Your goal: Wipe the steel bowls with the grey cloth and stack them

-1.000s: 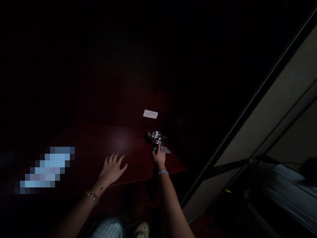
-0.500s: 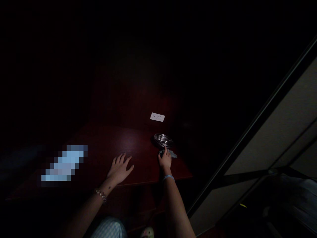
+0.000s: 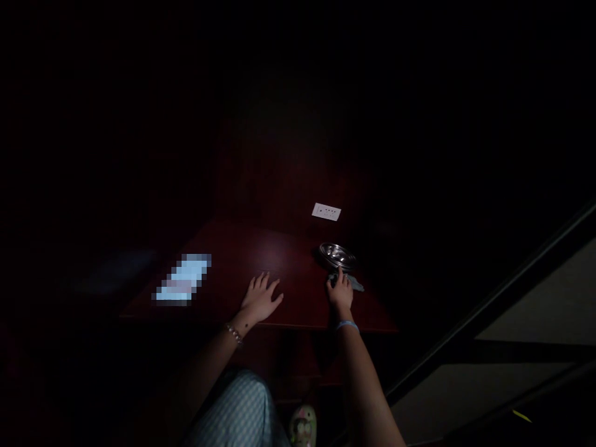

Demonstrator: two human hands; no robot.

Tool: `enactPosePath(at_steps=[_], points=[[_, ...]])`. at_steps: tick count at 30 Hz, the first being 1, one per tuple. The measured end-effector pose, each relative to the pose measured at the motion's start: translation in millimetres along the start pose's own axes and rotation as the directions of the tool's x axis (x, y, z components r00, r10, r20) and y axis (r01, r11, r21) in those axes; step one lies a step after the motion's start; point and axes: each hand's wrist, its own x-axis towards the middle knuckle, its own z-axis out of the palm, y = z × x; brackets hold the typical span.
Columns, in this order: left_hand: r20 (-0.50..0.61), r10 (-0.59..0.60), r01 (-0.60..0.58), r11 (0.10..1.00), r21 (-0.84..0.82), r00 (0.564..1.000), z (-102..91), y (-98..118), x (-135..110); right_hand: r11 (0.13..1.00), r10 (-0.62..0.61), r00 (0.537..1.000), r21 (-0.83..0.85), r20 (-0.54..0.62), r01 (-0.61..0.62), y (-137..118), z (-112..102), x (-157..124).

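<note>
The room is very dark. My left hand (image 3: 261, 299) lies flat with spread fingers on a dark red wooden table (image 3: 233, 267). My right hand (image 3: 339, 292) rests on a small grey cloth (image 3: 354, 284) at the table's right end, fingers curled over it. Just beyond the cloth stands a shiny round metal dish (image 3: 337, 254). A blue band is on my right wrist and a bead bracelet on my left.
A white wall socket plate (image 3: 326, 212) sits behind the table. A pale blurred rectangle (image 3: 182, 279) lies on the table's left part. A dark-framed pale panel (image 3: 512, 310) runs along the right. My checked trouser leg and slipper show below.
The view has swung to the right, so everything sits further right in the picture. My right hand stays on the cloth by the dish; my left hand stays flat.
</note>
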Motion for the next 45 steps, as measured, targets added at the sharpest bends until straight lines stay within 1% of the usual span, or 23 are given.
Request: enactPosePath(at_steps=[3,7,13,23,26,30,34,39,45], points=[[0.006,-0.003,0.003,1.000,-0.021,1.000,-3.2,-1,0,1.000,0.002,1.000,0.011,0.008,-0.002,1,2,3],[-0.012,0.006,-0.007,1.000,-0.029,1.000,-1.7,-3,-1,1.000,0.006,1.000,0.012,0.017,-0.007,2,6,4],[-0.062,0.005,-0.005,1.000,-0.007,0.998,1.7,-4,-2,1.000,0.019,0.999,0.012,0.040,-0.020,1,1,0],[-0.046,0.024,-0.024,1.000,0.002,0.999,-2.7,-3,-4,1.000,0.009,0.999,-0.025,0.038,-0.008,2,2,2],[-0.054,0.033,-0.033,0.999,0.011,0.998,-0.1,-4,-5,0.999,0.018,0.999,-0.039,0.034,-0.016,2,2,1],[-0.095,0.058,-0.054,0.998,0.037,0.994,5.9,-6,-5,0.999,0.012,1.000,-0.053,0.015,-0.011,2,3,-1],[-0.079,0.059,-0.056,0.998,0.042,0.995,7.5,-8,-4,0.999,0.019,0.999,-0.040,0.034,-0.017,3,3,-2],[-0.062,0.047,-0.045,0.998,0.035,0.997,5.5,-7,-4,1.000,0.006,1.000,-0.025,0.019,-0.005,3,2,-4],[-0.054,0.050,-0.048,0.998,0.038,0.997,6.8,-8,-3,1.000,0.024,0.999,-0.018,0.042,-0.023,2,3,-4]])
